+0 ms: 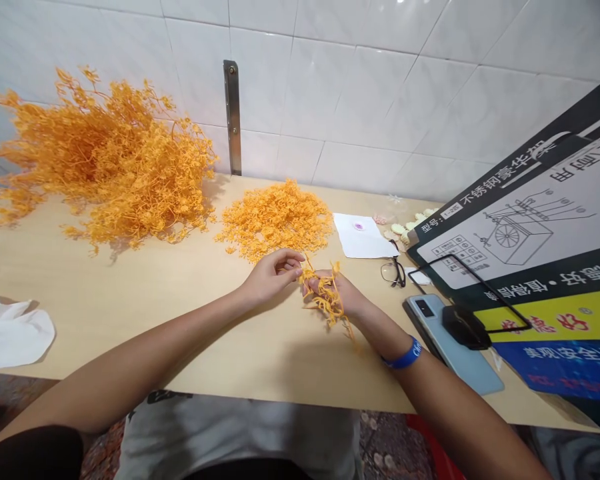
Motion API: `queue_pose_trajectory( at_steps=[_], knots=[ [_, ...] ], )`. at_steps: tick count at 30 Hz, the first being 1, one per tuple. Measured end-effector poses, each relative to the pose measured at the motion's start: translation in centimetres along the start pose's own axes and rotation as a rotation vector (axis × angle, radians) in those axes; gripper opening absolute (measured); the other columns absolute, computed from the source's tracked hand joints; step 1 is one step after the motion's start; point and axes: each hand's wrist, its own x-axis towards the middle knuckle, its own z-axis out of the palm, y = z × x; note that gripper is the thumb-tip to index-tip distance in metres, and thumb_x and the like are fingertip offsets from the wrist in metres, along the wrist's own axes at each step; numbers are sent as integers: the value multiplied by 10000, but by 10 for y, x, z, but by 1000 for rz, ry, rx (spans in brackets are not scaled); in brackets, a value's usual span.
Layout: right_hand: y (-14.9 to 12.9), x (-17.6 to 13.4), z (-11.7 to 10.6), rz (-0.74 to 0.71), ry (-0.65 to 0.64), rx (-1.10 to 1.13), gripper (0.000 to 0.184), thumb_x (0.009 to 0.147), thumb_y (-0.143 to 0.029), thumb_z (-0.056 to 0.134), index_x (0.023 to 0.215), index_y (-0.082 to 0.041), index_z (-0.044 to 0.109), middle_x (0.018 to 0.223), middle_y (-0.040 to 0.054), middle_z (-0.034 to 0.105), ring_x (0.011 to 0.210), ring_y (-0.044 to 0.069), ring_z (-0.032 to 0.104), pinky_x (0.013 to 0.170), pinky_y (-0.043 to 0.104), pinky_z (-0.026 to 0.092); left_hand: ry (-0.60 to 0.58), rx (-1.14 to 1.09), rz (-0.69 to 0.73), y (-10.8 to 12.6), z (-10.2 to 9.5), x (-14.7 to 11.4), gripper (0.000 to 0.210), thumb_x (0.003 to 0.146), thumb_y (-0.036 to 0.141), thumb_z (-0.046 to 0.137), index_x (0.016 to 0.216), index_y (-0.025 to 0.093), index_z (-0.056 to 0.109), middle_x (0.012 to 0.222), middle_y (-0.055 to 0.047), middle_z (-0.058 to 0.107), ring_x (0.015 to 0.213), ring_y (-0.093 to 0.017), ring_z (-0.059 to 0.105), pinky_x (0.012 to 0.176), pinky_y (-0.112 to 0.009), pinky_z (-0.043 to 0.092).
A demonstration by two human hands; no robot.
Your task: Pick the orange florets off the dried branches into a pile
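Orange sprigs in fingers; blue wristband "Ch…"; carton "不锈钢"

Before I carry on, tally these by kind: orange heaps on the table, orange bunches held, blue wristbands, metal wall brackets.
Larger orange heap and smaller orange heap: 2
Held orange bunch: 1
Blue wristband: 1
Metal wall bracket: 1
Total: 5

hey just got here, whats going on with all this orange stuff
A person is at the table, handling orange sprigs with both hands. The right hand holds them, while the left hand's fingertips are at their upper end. Beyond the hands lies a low orange heap, with a much bigger orange bunch to its left.
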Motion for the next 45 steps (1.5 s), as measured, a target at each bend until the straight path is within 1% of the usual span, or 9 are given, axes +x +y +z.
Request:
queue_pose_trajectory(
  at_steps=[8,15,22,26,30,34,39,42,45],
  knots=[
    [1,-2,0,-18,-184,55,625,777,-731,568,695,-122,684,498,-20,462,435,71,343,416,209,249,-28,-3,-26,6,0,-1,191,741,164,674,923,139,625,791,-10,626,693,-113,611,695,-245,496],
    [0,2,7,30,23,-41,702,742,-807,509,594,-129,614,506,-10,464,480,86,378,470,227,291,-41,-157,-95,8,-2,1,238,738,287,724,903,140,635,799,-25,651,744,-144,632,736,-290,520],
    [-3,4,9,-9,120,-96,680,668,-810,585,610,-133,603,538,-7,499,520,100,402,498,242,308,-21,-149,-51,1,-3,4,394,583,306,868,862,134,650,811,-27,656,766,-146,631,738,-268,511],
    [-2,3,13,-31,88,-38,570,671,-687,691,747,-122,680,670,28,617,638,147,521,606,267,403,-43,-200,-55,-4,-3,3,486,590,392,880,925,133,642,792,-21,636,671,-118,603,632,-237,483],
    [0,4,16,-60,159,-77,442,745,-568,678,770,-127,691,719,38,638,690,161,536,646,276,413,-25,-139,57,-3,-6,1,503,597,383,885,975,146,650,919,-58,669,866,-170,643,781,-269,504],
    [-1,4,16,-74,163,-62,470,758,-601,651,761,-131,656,681,17,578,641,131,475,594,252,378,-24,-120,71,-8,-4,-1,561,664,436,848,1120,179,647,1143,-109,659,1088,-234,613,928,-336,478],
    [-2,1,20,-57,138,-67,560,742,-686,621,724,-127,619,616,-11,471,571,96,375,514,229,295,-212,-250,-76,-18,5,-4,605,734,576,755,1131,125,686,1158,-175,670,1092,-292,627,918,-388,479],
    [-2,2,24,-84,123,-70,582,773,-717,557,707,-139,582,597,-25,422,552,89,339,501,229,274,-160,-237,-35,-15,7,-4,541,776,575,713,1080,128,721,1167,-172,676,1145,-302,604,910,-359,478],
    [-3,3,26,-142,108,-125,568,796,-708,530,612,-174,466,572,-39,356,550,91,326,503,233,276,-86,-241,-42,-10,7,-5,500,751,572,731,955,116,741,999,-145,718,1021,-277,649,837,-332,496]
  ],
)
